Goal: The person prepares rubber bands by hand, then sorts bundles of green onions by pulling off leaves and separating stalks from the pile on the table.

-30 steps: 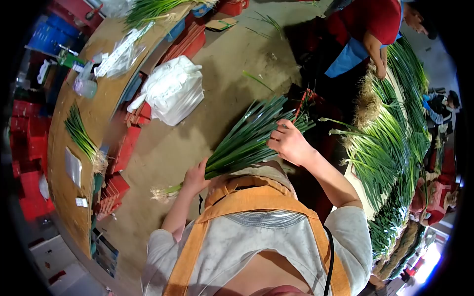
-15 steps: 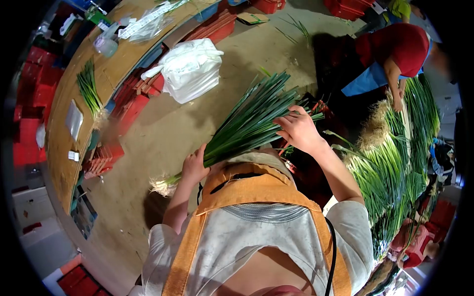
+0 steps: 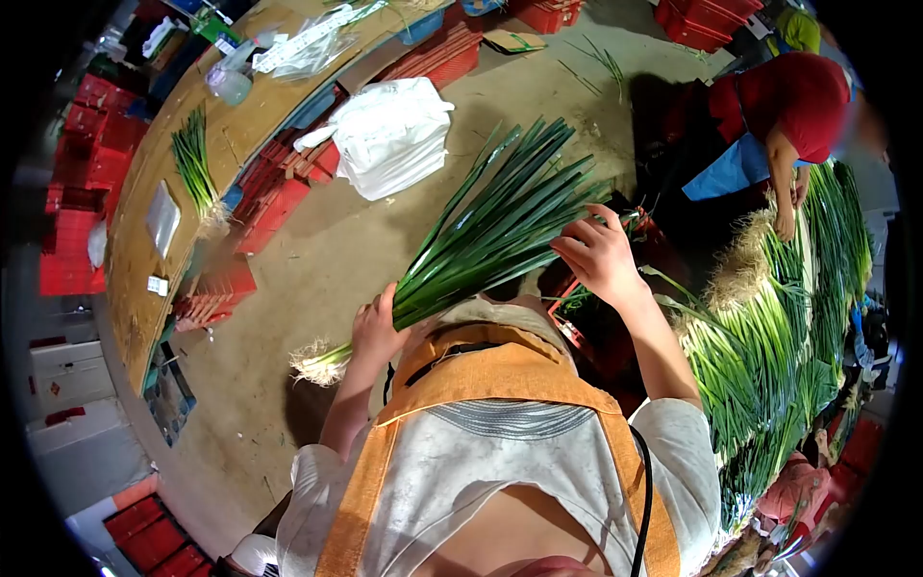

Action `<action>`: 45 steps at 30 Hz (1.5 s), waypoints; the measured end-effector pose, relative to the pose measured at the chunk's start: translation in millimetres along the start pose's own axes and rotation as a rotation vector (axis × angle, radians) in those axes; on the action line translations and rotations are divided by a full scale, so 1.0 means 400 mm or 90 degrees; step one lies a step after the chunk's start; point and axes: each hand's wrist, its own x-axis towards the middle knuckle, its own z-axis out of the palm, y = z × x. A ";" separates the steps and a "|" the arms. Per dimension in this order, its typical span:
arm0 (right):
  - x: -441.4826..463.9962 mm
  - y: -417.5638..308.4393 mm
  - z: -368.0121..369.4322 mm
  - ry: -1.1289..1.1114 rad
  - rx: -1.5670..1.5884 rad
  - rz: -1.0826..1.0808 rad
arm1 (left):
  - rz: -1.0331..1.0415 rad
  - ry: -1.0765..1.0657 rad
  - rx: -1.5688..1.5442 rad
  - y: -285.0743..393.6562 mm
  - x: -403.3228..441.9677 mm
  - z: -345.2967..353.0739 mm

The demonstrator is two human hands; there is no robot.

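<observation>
My left hand (image 3: 377,329) is closed round the lower stalks of a bunch of green onions (image 3: 495,231). The bunch lies slantwise in front of my waist, with its pale roots (image 3: 322,363) sticking out to the left and dark green leaves fanning to the upper right. Beside the leaf tips, my right hand (image 3: 604,258) has loosely bent fingers that are apart; I see nothing held in them. Under that hand, a red crate (image 3: 572,327) with green bits in it is partly hidden by my arm.
A large heap of green onions (image 3: 740,356) lies at my right, where a co-worker in red (image 3: 793,106) bends over it. Ahead is a full white bag (image 3: 394,135). A wooden table (image 3: 144,288) on the left carries another bunch (image 3: 195,168); red crates (image 3: 274,207) line its edge.
My right hand has moved slightly right, off the leaves towards their tips, and the leaves fan out wider. The left hand keeps its grip. The whole view has shifted slightly.
</observation>
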 end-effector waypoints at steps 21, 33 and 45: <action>-0.037 -0.026 0.007 -0.036 -0.084 0.004 | 0.019 -0.013 0.027 0.044 0.019 -0.039; -0.036 -0.013 -0.079 -0.135 -0.113 -0.190 | 0.093 -0.146 -0.051 0.020 0.072 -0.080; -0.074 0.005 -0.095 -0.174 0.074 -0.075 | 0.217 -0.113 -0.021 0.054 0.089 -0.086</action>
